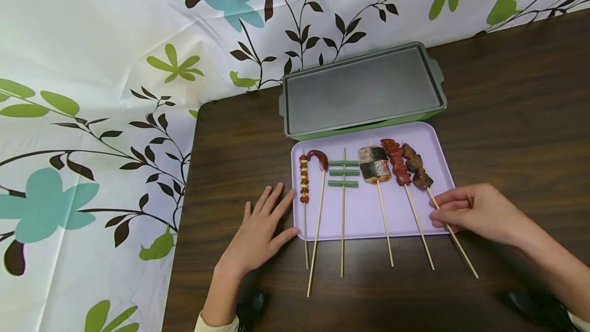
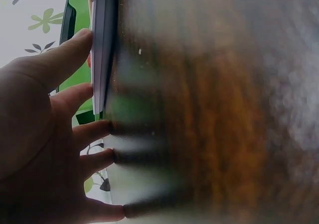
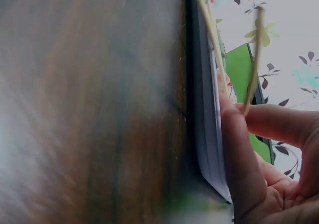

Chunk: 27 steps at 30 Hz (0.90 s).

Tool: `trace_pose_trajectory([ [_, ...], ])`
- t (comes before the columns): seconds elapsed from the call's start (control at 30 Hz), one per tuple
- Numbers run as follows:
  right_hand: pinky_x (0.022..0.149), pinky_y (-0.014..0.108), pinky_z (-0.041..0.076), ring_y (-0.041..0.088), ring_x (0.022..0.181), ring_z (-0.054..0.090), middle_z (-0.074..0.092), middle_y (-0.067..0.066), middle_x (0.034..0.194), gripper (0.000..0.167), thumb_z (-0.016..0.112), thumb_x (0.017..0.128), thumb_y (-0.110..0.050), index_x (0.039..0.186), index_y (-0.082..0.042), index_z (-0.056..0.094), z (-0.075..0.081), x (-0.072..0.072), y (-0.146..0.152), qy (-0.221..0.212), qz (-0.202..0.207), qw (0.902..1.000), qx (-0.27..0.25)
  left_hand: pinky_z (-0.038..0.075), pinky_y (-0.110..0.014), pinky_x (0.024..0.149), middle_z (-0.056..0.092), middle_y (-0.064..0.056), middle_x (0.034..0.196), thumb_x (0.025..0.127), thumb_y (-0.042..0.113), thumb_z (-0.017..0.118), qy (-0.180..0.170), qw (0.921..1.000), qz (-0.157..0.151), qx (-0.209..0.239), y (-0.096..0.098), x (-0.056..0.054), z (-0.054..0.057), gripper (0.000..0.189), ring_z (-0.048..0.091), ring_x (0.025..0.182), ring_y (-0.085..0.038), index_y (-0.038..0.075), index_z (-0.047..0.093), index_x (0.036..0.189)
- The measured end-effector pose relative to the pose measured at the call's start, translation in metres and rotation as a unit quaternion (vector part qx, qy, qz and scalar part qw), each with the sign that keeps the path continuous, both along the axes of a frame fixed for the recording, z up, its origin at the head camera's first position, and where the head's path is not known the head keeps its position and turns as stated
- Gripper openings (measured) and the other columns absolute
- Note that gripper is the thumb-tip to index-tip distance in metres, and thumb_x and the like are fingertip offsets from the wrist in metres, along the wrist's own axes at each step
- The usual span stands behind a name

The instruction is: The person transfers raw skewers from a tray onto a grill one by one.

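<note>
A lilac tray (image 1: 364, 219) bears several food skewers, their sticks jutting over its near edge. At its right side, my right hand (image 1: 481, 214) pinches the bamboo stick of the brown meat skewer (image 1: 417, 165) between thumb and fingers; that stick (image 3: 255, 59) slants up in the right wrist view. My left hand (image 1: 255, 234) rests with spread fingers on the table, its thumb and index finger at the tray's left edge. Leftward from the brown meat lie a red meat skewer (image 1: 396, 163), a fish skewer (image 1: 374, 164), a green stalk skewer (image 1: 343, 172), a tentacle skewer (image 1: 319, 159) and a red-and-yellow skewer (image 1: 304, 178).
Behind the tray stands a grey rectangular griddle plate (image 1: 364, 94) on a green base (image 1: 369, 126). A white cloth with leaf and flower prints (image 1: 115, 55) hangs along the back and left sides of the dark wooden table (image 1: 521, 117).
</note>
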State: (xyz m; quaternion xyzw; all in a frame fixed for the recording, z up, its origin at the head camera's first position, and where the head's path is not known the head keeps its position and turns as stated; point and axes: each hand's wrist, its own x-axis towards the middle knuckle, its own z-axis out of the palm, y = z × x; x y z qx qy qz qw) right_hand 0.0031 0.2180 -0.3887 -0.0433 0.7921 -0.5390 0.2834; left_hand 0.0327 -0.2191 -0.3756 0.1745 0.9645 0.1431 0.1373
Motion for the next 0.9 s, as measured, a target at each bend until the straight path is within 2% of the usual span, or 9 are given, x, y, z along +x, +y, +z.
trace_pose_trajectory([
  [0.13,0.065,0.031,0.058,0.016,0.085,0.072,0.075,0.011,0.096,0.043,0.063,0.096,-0.006,0.123,0.025,0.05,-0.002,0.001,0.009,-0.069,-0.016,0.9942,-0.081,0.013,-0.073,0.106,0.011,0.001,0.164,0.096,0.058,0.05,0.003,1.0,-0.001,0.004,0.0,0.0,0.0,0.073,0.005,0.15,-0.027,0.035,0.017,0.158],
  [0.27,0.066,0.031,0.058,0.017,0.088,0.072,0.075,0.009,0.098,0.045,0.064,0.096,-0.009,0.125,0.023,0.05,-0.002,0.003,0.012,-0.094,-0.031,0.9907,-0.093,0.013,-0.074,0.105,0.011,0.0,0.164,0.096,0.058,0.05,0.006,1.0,0.0,0.005,-0.001,0.001,0.0,0.073,0.006,0.15,-0.028,0.035,0.018,0.158],
  [0.5,0.066,0.035,0.058,0.021,0.088,0.073,0.074,0.012,0.098,0.035,0.058,0.097,0.0,0.121,0.024,0.052,0.0,0.011,0.018,-0.062,-0.036,0.9892,-0.128,0.012,-0.073,0.106,0.01,0.001,0.164,0.097,0.059,0.048,-0.005,1.0,0.002,0.001,-0.002,0.005,0.002,0.073,0.004,0.15,-0.026,0.036,0.016,0.158],
  [0.6,0.065,0.036,0.058,0.023,0.087,0.073,0.074,0.013,0.098,0.026,0.057,0.097,0.003,0.119,0.015,0.06,0.007,0.011,0.023,-0.038,-0.042,0.9895,-0.133,0.012,-0.074,0.106,0.01,0.001,0.164,0.097,0.059,0.048,-0.002,1.0,0.0,0.002,-0.001,0.004,0.002,0.073,0.004,0.15,-0.026,0.035,0.016,0.158],
  [0.73,0.064,0.038,0.058,0.023,0.087,0.073,0.074,0.012,0.099,0.024,0.059,0.095,0.004,0.115,-0.006,0.069,0.022,0.006,0.026,0.0,-0.049,0.9928,-0.11,0.012,-0.074,0.106,0.01,0.0,0.164,0.097,0.058,0.048,0.0,1.0,-0.001,0.004,0.0,0.002,0.002,0.073,0.004,0.15,-0.027,0.035,0.016,0.158],
  [0.8,0.063,0.038,0.058,0.023,0.087,0.073,0.074,0.011,0.1,0.025,0.06,0.095,0.002,0.114,-0.011,0.07,0.03,0.0,0.027,0.015,-0.055,0.9942,-0.091,0.012,-0.074,0.106,0.01,0.001,0.164,0.097,0.058,0.048,0.0,1.0,0.001,0.004,0.0,0.002,0.002,0.073,0.004,0.15,-0.027,0.035,0.016,0.158],
  [0.9,0.063,0.038,0.058,0.021,0.087,0.073,0.075,0.009,0.099,0.022,0.062,0.096,-0.003,0.115,-0.011,0.068,0.042,-0.015,0.027,0.033,-0.072,0.9948,-0.064,0.012,-0.074,0.106,0.009,0.001,0.165,0.097,0.058,0.048,-0.001,1.0,0.004,0.003,0.001,0.003,0.001,0.073,0.004,0.15,-0.026,0.036,0.015,0.158],
])
